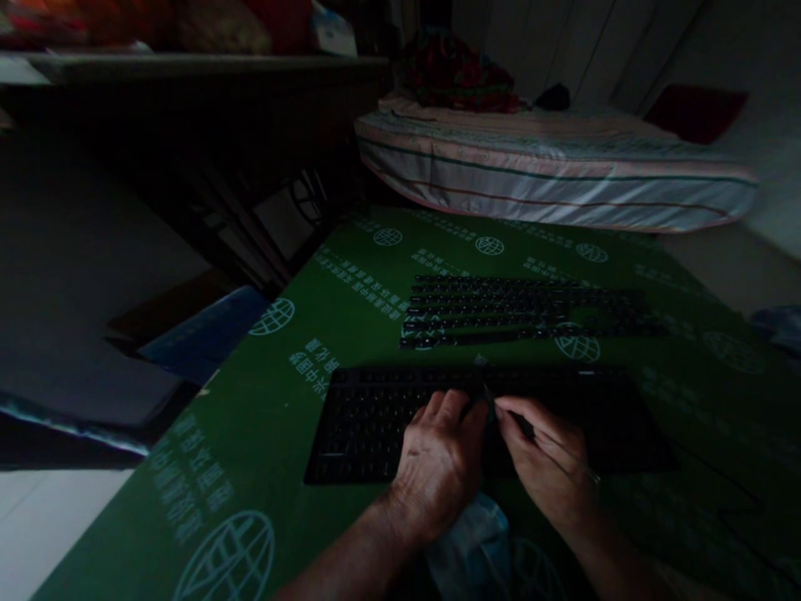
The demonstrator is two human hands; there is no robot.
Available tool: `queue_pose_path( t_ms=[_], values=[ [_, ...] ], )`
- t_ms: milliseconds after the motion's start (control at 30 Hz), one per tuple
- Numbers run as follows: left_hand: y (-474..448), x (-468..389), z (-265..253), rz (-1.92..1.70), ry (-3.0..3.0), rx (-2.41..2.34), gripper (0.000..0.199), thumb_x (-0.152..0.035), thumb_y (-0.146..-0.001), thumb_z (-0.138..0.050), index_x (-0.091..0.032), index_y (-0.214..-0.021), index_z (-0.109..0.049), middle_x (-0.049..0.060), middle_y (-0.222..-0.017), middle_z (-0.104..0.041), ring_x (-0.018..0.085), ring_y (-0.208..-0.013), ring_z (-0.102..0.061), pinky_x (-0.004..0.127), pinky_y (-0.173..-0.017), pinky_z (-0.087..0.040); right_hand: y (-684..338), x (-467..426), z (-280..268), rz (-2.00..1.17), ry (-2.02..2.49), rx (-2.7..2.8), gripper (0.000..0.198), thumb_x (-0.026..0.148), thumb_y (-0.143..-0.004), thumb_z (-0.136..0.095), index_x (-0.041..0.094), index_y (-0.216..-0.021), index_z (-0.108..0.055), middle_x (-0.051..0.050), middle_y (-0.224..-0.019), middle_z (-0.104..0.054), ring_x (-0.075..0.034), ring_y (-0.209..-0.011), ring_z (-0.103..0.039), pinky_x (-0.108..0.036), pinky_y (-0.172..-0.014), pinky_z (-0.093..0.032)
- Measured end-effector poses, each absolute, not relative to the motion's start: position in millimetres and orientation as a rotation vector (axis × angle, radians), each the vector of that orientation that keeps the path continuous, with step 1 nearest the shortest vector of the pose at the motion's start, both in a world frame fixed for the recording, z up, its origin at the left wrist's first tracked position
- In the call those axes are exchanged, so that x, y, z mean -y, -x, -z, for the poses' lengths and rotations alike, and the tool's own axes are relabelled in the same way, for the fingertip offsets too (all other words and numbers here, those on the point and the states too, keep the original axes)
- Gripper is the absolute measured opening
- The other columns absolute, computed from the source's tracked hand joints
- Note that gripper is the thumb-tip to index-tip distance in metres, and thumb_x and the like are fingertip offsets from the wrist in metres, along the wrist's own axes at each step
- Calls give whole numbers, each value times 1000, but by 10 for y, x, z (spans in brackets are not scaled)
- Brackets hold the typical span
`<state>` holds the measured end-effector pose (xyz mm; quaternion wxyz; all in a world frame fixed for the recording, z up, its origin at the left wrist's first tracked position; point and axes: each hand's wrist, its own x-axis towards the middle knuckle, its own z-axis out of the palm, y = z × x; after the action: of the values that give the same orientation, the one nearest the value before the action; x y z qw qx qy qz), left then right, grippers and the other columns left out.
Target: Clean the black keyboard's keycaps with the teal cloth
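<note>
A black keyboard [369, 426] lies on the green table in front of me. My left hand [441, 451] rests over its middle with the fingers curled and the thumb side toward the right hand; what its fingertips hold, if anything, is hidden. My right hand [547, 451] pinches a small thin pointed piece [489, 392] between thumb and forefinger, just above the keys; its exact kind is too dark to make out. Beyond the keyboard, loose black keycaps [476, 311] lie in several rows. Below my left wrist shows a light blue cloth [472, 542].
The green table [331, 317] has printed white globes and lettering. A dark cable [713, 463] trails from the keyboard's right side. Past the far edge is a bed [551, 179] with a striped sheet. A higher dark table [219, 71] stands on the left.
</note>
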<state>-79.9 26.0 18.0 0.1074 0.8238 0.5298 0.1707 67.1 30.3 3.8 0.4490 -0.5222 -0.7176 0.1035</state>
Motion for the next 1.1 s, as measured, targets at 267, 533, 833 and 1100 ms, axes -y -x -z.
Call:
queue_pose_path(
  t_ms=[267,533,833,1100],
  values=[
    [784,-265,-246,-400,-2436,-1586,25,-15,-86,-42,-23,-107,-53,3,-97,-53,18,-84,-49,31,-72,-48,-662,-309,-24,-306,1294,1722,11,17,-82,-55,19,-80,-66,-2,-73,-72,-13,-61,-67,-19,-62,-54],
    [784,-301,-243,-358,-2437,-1592,24,-16,-87,-41,-23,-106,-53,3,-96,-53,17,-83,-50,30,-70,-48,-654,-323,-4,-299,1303,1705,12,18,-83,-55,20,-81,-66,-3,-74,-72,-14,-63,-68,-20,-63,-55],
    [768,-297,-258,-330,-2441,-1603,24,-16,-87,-41,-23,-106,-54,3,-94,-53,17,-81,-50,29,-69,-48,-666,-326,-27,-308,1308,1716,11,17,-81,-55,19,-80,-66,-3,-73,-72,-13,-61,-67,-19,-61,-54],
    [765,-289,-254,-326,-2456,-1616,22,-16,-86,-43,-23,-103,-56,3,-92,-53,17,-80,-50,29,-69,-48,-664,-320,-33,-357,1312,1701,12,17,-81,-54,19,-79,-67,-3,-73,-72,-13,-61,-67,-18,-61,-54]
  ],
)
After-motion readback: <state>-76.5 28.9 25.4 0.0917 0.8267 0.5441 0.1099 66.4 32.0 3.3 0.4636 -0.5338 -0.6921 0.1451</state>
